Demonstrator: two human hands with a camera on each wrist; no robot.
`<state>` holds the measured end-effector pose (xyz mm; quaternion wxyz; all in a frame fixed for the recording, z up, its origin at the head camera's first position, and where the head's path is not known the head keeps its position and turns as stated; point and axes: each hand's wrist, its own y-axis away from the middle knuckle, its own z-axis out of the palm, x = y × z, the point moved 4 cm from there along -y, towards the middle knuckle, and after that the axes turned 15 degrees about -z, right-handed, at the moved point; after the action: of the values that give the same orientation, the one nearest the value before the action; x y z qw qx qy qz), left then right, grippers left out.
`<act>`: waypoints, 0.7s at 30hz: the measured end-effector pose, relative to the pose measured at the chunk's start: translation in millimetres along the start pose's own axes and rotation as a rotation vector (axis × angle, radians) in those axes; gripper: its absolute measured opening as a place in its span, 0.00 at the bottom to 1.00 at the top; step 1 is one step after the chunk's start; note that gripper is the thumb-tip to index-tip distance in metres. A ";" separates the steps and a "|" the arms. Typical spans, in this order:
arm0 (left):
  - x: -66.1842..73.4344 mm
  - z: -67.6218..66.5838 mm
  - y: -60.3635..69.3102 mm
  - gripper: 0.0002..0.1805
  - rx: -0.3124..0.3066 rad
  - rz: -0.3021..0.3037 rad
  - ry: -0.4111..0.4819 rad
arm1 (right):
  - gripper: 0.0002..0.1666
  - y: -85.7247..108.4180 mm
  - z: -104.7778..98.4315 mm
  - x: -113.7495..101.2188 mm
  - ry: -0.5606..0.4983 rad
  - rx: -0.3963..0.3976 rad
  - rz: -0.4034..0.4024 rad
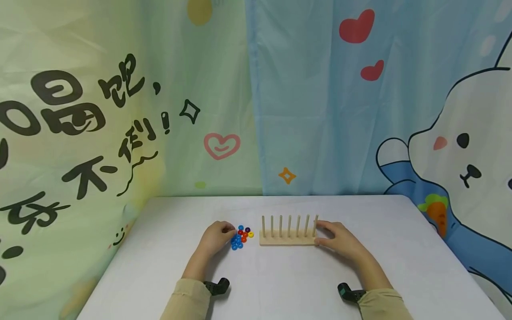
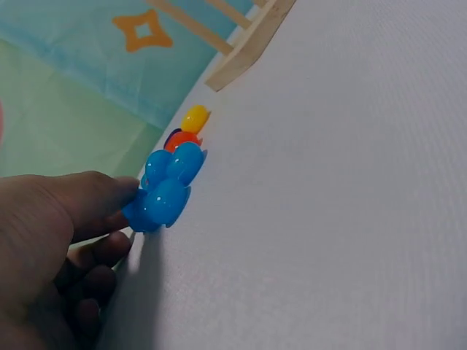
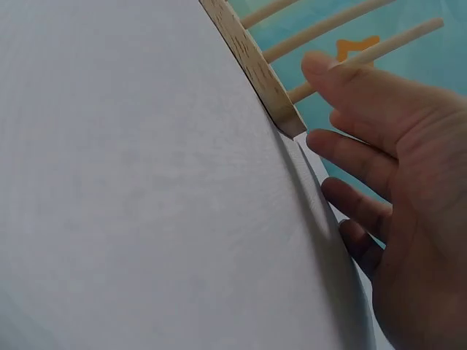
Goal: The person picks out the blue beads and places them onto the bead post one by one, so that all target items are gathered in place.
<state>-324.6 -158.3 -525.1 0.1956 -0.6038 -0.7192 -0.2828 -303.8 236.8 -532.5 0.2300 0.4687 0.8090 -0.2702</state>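
On the white table (image 1: 288, 280), left of centre, we see a small cluster of glossy beads (image 1: 239, 238): mostly blue, with red-orange ones, a yellow bead (image 1: 250, 234) and a dark purple bead (image 1: 248, 230) on its far and right sides. At its left edge is the left hand (image 1: 216, 238), thumb and forefinger close together at a blue bead; we cannot tell whether they pinch it.

Just right of the cluster, and apart from it, we find a wooden peg rack (image 1: 287, 241), its long base flat on the table and seven pegs upright in a row. By its right end is the right hand (image 1: 340, 238), thumb and fingers loosely spread with a wide gap; we cannot tell whether they touch the rack.

Nearer to us, black devices (image 1: 218, 286) sit at both wrists, beside the cuffs of beige sleeves (image 1: 186, 300). Behind the table we see a green and blue curtain (image 1: 296, 98) printed with black lettering (image 1: 56, 86), hearts (image 1: 357, 27) and, at right, a white cartoon animal (image 1: 492, 146).
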 end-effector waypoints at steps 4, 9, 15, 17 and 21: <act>1.3 1.0 0.1 0.10 0.006 -0.001 -0.013 | 0.40 1.9 3.2 4.2 -0.022 0.031 0.006; 2.2 0.5 -0.2 0.09 0.010 -0.008 -0.015 | 0.39 3.8 5.3 6.5 -0.006 0.044 0.026; 0.2 0.8 -1.6 0.10 0.000 -0.019 0.003 | 0.38 5.6 5.6 2.4 0.025 0.046 0.008; -1.3 1.0 -2.4 0.10 -0.010 -0.036 0.022 | 0.37 6.3 5.3 1.6 0.030 0.047 0.008; -2.9 -0.8 -3.1 0.10 -0.012 -0.039 0.071 | 0.36 7.0 5.8 2.0 0.031 0.054 0.009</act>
<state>-327.1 -161.3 -526.9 0.2116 -0.5803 -0.7218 -0.3121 -297.9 237.2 -539.6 0.2060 0.4825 0.8026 -0.2839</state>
